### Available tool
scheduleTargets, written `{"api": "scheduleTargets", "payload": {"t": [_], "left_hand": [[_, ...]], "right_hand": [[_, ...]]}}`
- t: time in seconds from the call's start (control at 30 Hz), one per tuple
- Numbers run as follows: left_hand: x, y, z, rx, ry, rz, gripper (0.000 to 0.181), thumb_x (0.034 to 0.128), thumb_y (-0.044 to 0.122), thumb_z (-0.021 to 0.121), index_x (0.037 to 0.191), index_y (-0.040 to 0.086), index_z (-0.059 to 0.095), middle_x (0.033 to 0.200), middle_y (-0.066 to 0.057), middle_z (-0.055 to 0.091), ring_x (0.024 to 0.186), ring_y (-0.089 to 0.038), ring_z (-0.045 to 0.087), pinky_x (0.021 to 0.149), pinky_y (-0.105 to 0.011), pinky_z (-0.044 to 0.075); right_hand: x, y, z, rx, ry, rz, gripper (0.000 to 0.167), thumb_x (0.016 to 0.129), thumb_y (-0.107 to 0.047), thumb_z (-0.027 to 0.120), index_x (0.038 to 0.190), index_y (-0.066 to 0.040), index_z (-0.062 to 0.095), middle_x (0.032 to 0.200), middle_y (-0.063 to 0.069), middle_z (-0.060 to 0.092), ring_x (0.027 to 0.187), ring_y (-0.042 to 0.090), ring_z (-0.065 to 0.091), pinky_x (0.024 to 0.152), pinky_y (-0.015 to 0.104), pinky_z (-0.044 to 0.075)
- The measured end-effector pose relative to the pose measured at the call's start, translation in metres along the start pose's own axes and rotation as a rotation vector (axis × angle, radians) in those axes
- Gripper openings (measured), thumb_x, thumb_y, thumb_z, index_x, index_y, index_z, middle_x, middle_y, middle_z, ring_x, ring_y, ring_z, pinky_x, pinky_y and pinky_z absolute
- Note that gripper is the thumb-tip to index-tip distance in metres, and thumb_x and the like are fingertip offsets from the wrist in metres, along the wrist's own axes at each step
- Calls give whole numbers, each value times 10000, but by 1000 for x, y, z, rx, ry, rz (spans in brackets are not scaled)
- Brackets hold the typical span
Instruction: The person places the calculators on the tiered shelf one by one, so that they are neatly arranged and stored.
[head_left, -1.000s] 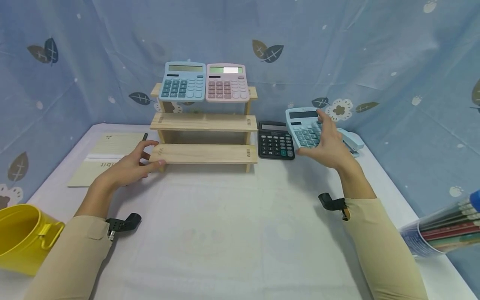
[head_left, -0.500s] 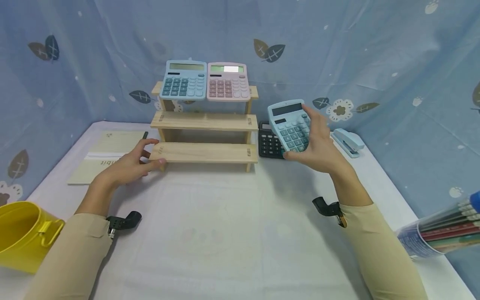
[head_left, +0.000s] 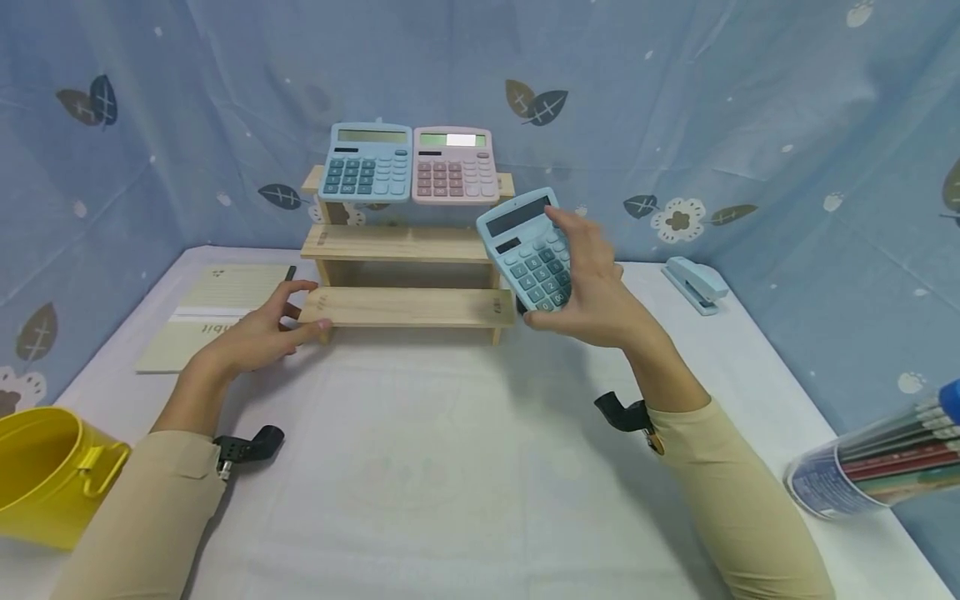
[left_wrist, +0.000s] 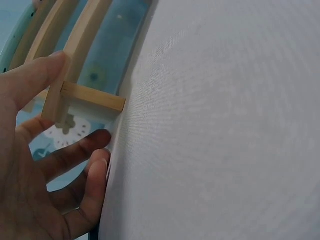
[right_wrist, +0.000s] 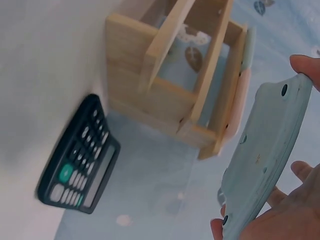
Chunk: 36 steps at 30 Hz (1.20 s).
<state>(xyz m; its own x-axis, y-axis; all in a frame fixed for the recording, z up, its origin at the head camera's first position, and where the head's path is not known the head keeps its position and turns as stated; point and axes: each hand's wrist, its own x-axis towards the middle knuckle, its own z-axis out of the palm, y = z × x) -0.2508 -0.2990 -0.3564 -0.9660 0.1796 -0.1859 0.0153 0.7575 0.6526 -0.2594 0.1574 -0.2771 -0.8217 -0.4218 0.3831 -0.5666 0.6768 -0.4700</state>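
Note:
A three-tier wooden shelf (head_left: 408, 308) stands at the back of the table. My left hand (head_left: 251, 337) pinches the left end of its lowest board, the thumb (left_wrist: 42, 75) on one side and the index finger on the other. My right hand (head_left: 600, 300) grips a light blue calculator (head_left: 528, 254) by its edges, tilted and raised off the table by the shelf's right end. On the top tier a blue calculator (head_left: 366, 162) and a pink calculator (head_left: 453, 165) lean side by side. A black calculator (right_wrist: 80, 155), nearly hidden in the head view, lies on the table beside the shelf.
A blue stapler (head_left: 695, 283) lies at the back right. Nearer on the right is a clear tub of pencils (head_left: 862, 467). An open notebook (head_left: 202, 317) lies at the left, behind a yellow bucket (head_left: 60, 475). Patterned blue cloth (head_left: 720, 125) walls the table.
My right hand has carried the light blue calculator leftward to the shelf's right end, tilting it further and covering the black calculator from the head view. My left hand has stayed put.

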Motion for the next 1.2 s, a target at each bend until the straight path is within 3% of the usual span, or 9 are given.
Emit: {"api": "scheduleTargets", "payload": {"t": [0.37,0.63,0.97,1.2], "left_hand": [[1,-2,0,-2,3,5,891,986,626,571,1634,273,72,1392,-238,478,1147,-377,611,768,-359,488],[0,-3,0,13,7,-1,901,984,639,562,1638,273,61,1408,-245,470,1176,-396,593,796,-400,487],[1,-3,1,1,7,2,896,980,645,565,1634,284,71,1389,-233,482,1178,-395,595,780,-375,492],[1,-5,0,-5,2,9,885,984,632,569,1632,287,75,1384,-225,481,1105,-352,630,762,-367,494]], "right_hand": [[5,-32,12,-92,-61,-52,1195,653,-337,911,1614,-278,203,1664,96,165,1436,425,207,1058,652,198],[19,-49,25,-159,-122,-91,1179,641,-346,867,1612,-311,199,1673,62,154,1408,447,250,1000,620,250],[35,-64,45,-163,-191,-61,1141,675,-391,854,1612,-312,209,1668,65,178,1435,444,234,1088,652,211],[44,-65,53,-137,-212,-58,1119,677,-396,814,1610,-314,201,1625,71,249,1355,431,311,1032,628,272]]}}
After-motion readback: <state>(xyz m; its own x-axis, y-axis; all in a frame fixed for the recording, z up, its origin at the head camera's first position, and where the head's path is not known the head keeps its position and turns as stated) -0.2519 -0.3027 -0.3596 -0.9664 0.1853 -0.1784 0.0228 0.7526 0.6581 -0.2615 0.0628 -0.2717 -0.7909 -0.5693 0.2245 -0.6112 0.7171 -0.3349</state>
